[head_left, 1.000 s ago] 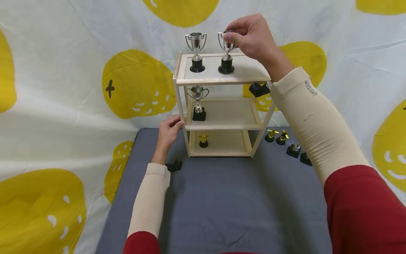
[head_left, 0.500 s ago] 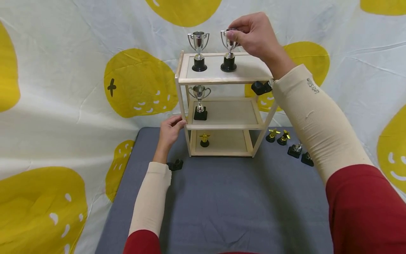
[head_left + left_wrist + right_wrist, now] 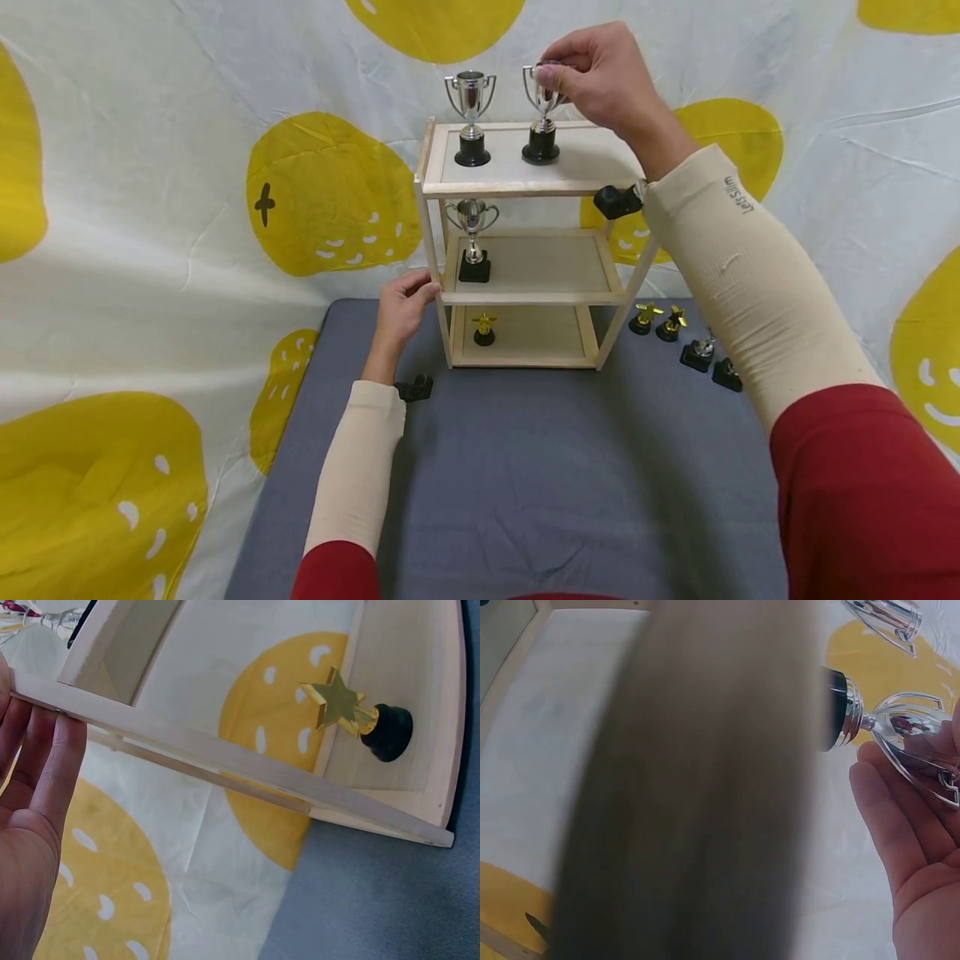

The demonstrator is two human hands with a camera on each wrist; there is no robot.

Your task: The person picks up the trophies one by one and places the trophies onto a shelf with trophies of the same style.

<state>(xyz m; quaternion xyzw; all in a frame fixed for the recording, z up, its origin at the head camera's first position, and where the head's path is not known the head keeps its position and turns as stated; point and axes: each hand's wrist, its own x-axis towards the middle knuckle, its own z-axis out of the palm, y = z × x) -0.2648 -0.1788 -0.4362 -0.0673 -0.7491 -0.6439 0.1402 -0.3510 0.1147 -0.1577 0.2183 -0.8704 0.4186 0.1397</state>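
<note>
A pale wooden three-tier shelf [image 3: 534, 297] stands on the grey cloth. On its top tier, my right hand [image 3: 607, 79] holds a silver trophy cup [image 3: 541, 143] by the bowl, thumb in front; the cup is upright with its black base at the tier's surface. A matching silver trophy cup [image 3: 471, 104] stands to its left. My left hand [image 3: 401, 312] pinches the shelf's left post at middle-tier height; in the left wrist view its fingers [image 3: 52, 769] curl under the wood. One more silver cup [image 3: 473, 237] is on the middle tier, and a gold star trophy [image 3: 484, 330] on the bottom one.
Right of the shelf, two gold star trophies [image 3: 647, 317] and dark-based silver trophies [image 3: 698, 354] sit on the grey cloth [image 3: 525, 467], partly behind my right forearm. A patterned curtain [image 3: 187, 200] hangs close behind the shelf. A blurred wooden post [image 3: 697, 780] blocks much of the right wrist view.
The right hand and its trophy cup have shifted slightly back on the top tier, about level with the other cup. The left hand keeps its hold; the head view has moved a little.
</note>
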